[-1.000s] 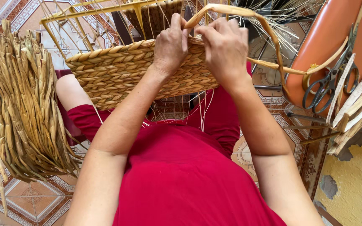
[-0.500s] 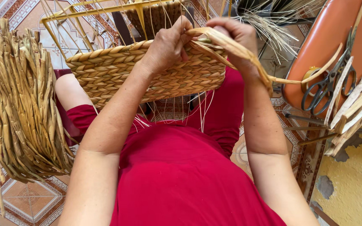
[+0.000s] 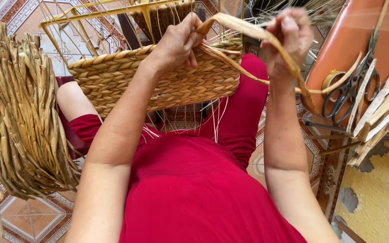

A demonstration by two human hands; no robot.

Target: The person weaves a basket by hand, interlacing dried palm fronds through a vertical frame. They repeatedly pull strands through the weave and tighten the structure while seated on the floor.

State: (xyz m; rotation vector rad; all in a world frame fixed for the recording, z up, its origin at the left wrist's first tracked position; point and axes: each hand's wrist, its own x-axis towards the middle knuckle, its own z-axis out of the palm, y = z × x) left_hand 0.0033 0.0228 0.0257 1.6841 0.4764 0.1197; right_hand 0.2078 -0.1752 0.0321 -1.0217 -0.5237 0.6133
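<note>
The person sits with a half-woven basket [image 3: 158, 81] resting on the lap, its braided wall facing the camera and its upper edge unfinished, with thin yellow frame rods [image 3: 91, 13] standing up above it. The left hand [image 3: 176, 42] is closed over the top rim of the basket, fingers curled around the start of a flat straw strand [image 3: 257, 36]. That strand arches up from the rim to the right hand [image 3: 289, 38], which is raised beside the basket's right edge and pinches the strand in a tight grip; the loose end trails down and right toward the chair.

To the left, a thick bundle of dried straw [image 3: 19, 117] hangs close to the left elbow, nearly touching the basket's left end, so little room is left on that side. To the right, an orange chair seat [image 3: 361, 40] carries a pair of scissors [image 3: 352, 85] and pale straw strips [image 3: 383, 103], near the right forearm. Below the basket, loose fibres dangle over red clothing [image 3: 194, 189]. Patterned floor tiles [image 3: 32, 220] show beneath.
</note>
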